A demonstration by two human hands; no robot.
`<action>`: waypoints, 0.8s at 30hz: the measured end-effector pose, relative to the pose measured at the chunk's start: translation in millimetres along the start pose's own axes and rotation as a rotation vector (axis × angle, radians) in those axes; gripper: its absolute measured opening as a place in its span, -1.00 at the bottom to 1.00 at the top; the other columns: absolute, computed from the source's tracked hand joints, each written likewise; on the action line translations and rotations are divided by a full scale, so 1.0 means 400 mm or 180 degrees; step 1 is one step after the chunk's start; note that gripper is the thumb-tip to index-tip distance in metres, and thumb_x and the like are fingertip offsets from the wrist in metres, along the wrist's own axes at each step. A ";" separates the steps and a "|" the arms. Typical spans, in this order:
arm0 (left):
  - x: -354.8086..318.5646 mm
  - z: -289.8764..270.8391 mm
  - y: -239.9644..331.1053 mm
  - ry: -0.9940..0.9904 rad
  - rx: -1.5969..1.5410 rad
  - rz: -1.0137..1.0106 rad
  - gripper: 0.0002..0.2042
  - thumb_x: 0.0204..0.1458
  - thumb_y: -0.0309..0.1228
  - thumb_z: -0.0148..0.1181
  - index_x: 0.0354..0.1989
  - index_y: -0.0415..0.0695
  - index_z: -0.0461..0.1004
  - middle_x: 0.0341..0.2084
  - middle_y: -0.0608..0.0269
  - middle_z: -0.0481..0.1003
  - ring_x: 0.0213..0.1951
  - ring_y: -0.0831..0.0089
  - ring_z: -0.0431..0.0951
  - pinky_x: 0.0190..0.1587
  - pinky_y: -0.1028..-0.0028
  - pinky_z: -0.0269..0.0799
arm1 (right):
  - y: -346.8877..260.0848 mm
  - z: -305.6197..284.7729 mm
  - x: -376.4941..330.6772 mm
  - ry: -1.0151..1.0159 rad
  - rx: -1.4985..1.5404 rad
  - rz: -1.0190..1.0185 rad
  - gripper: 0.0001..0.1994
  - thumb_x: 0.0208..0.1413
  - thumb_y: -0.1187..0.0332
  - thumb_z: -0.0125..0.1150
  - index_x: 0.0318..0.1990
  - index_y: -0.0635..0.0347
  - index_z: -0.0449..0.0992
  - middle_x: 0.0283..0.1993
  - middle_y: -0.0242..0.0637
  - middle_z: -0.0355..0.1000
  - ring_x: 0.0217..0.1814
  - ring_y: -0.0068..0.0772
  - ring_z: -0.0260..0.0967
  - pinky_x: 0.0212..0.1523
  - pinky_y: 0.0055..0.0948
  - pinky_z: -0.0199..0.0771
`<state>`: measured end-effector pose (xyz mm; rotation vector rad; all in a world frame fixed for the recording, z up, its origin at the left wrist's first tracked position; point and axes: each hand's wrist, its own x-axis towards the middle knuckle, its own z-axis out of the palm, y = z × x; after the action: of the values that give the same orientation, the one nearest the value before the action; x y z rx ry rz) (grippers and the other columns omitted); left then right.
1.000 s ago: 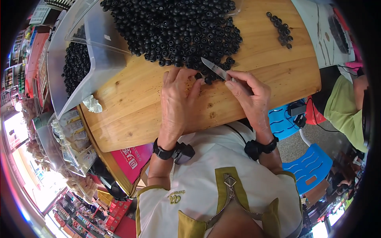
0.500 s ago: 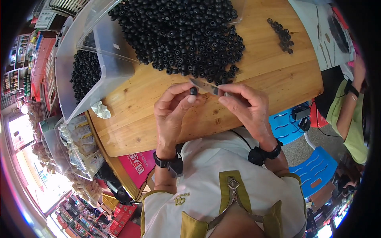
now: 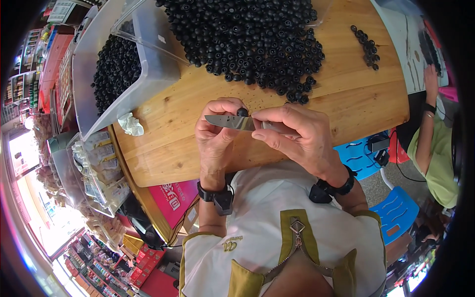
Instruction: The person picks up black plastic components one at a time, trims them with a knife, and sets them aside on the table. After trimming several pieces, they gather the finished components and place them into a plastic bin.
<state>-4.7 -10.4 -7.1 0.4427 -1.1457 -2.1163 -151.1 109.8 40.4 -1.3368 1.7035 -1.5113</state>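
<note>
Between the thumb and fingers of my left hand (image 3: 216, 129) is a small round black plastic part (image 3: 242, 112). A knife (image 3: 230, 122) is gripped near its handle by my right hand (image 3: 294, 131). Its blade points left and lies across in front of my left fingertips, close to the black part; whether it touches cannot be seen. Beyond my hands a big heap of similar black parts (image 3: 247, 44) covers the far side of the wooden table (image 3: 168, 163).
At the left stands a clear plastic bin (image 3: 166, 74) with more black parts inside. A crumpled white tissue (image 3: 130, 124) lies beside it. A few black parts (image 3: 367, 47) form a small row at the far right. Past a blue chair (image 3: 396, 215), another person's arm (image 3: 431, 94) reaches onto a white table.
The knife has swung level, its blade now reaching across my left fingers. My right hand has moved left, nearer my left hand. The other person's hand has moved farther onto the white table.
</note>
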 end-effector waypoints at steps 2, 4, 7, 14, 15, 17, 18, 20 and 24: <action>0.000 -0.004 -0.003 -0.0045 -0.0017 0.0069 -0.55 -0.06 -0.32 0.48 -0.08 -0.29 0.44 -0.14 0.12 0.47 -0.13 0.45 0.49 -0.04 0.49 0.43 | 0.002 0.004 -0.002 -0.0020 0.0040 0.0009 -0.75 0.02 0.45 0.41 -0.12 0.24 0.58 -0.35 -0.33 0.53 -0.48 -0.63 0.36 -0.50 -0.60 0.34; -0.004 -0.010 -0.001 -0.0092 -0.0043 0.0132 -0.54 -0.07 -0.30 0.48 -0.09 -0.29 0.44 -0.14 0.10 0.46 -0.14 0.43 0.49 -0.04 0.49 0.43 | -0.002 0.008 -0.004 -0.0041 0.0072 0.0026 -0.74 0.02 0.45 0.41 -0.11 0.24 0.58 -0.34 -0.33 0.54 -0.47 -0.62 0.38 -0.49 -0.61 0.35; -0.013 -0.011 0.004 -0.0139 -0.0091 0.0157 -0.59 -0.06 -0.38 0.46 -0.10 -0.30 0.44 -0.17 0.09 0.47 -0.13 0.42 0.49 -0.05 0.48 0.44 | -0.008 0.003 -0.006 -0.0078 0.0215 0.0095 -0.75 0.03 0.48 0.40 -0.10 0.25 0.59 -0.34 -0.31 0.55 -0.41 -0.60 0.44 -0.43 -0.61 0.41; -0.043 -0.004 0.044 -0.0180 -0.0929 0.0362 -0.81 -0.02 -0.55 0.26 -0.23 -0.24 0.43 -0.36 0.06 0.43 -0.46 0.43 0.42 -0.40 0.51 0.38 | 0.058 -0.086 -0.051 0.0600 -0.0157 0.0747 -0.81 0.13 0.52 0.29 -0.10 0.31 0.59 -0.25 -0.36 0.57 -0.25 -0.72 0.41 -0.23 -0.69 0.38; -0.035 -0.011 0.048 -0.0115 -0.0806 0.0322 -0.81 -0.01 -0.55 0.26 -0.23 -0.24 0.43 -0.35 0.06 0.43 -0.44 0.42 0.42 -0.38 0.51 0.38 | 0.060 -0.091 -0.057 0.0576 -0.0148 0.0732 -0.81 0.13 0.52 0.29 -0.10 0.31 0.59 -0.25 -0.36 0.57 -0.25 -0.72 0.41 -0.23 -0.69 0.38; -0.029 -0.020 0.058 0.0031 -0.0606 0.0286 -0.79 0.00 -0.52 0.29 -0.21 -0.23 0.44 -0.32 0.07 0.44 -0.38 0.42 0.45 -0.32 0.50 0.42 | 0.062 -0.095 -0.064 0.0677 -0.0284 0.0952 -0.82 0.16 0.48 0.27 -0.09 0.32 0.58 -0.27 -0.42 0.54 -0.26 -0.74 0.37 -0.24 -0.72 0.35; -0.016 -0.031 0.066 0.0051 -0.0220 0.0524 -0.80 0.01 -0.53 0.28 -0.20 -0.23 0.45 -0.31 0.09 0.45 -0.36 0.43 0.45 -0.29 0.49 0.43 | 0.070 -0.096 -0.066 0.0698 -0.0295 0.0954 -0.82 0.16 0.48 0.27 -0.09 0.32 0.58 -0.27 -0.42 0.54 -0.26 -0.74 0.37 -0.24 -0.72 0.35; 0.010 -0.064 0.120 0.0117 0.0835 0.1080 -0.82 0.04 -0.57 0.24 -0.18 -0.21 0.46 -0.29 0.15 0.49 -0.33 0.45 0.48 -0.26 0.47 0.47 | 0.095 -0.093 -0.077 0.0960 -0.0235 0.1068 -0.82 0.18 0.47 0.26 -0.08 0.31 0.58 -0.29 -0.45 0.51 -0.29 -0.75 0.34 -0.25 -0.72 0.34; 0.058 -0.068 0.289 0.1327 0.2492 0.1833 -0.80 0.03 -0.67 0.27 -0.15 -0.27 0.51 -0.28 0.17 0.57 -0.28 0.54 0.55 -0.22 0.61 0.48 | 0.127 -0.097 -0.088 0.1200 0.0015 0.1185 -0.81 0.18 0.46 0.26 -0.07 0.30 0.58 -0.28 -0.47 0.50 -0.31 -0.75 0.32 -0.27 -0.72 0.33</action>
<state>41.4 -86.9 74.5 0.7480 -1.5747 -0.9752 -187.5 153.7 -5.1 -0.7014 2.0354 -1.6057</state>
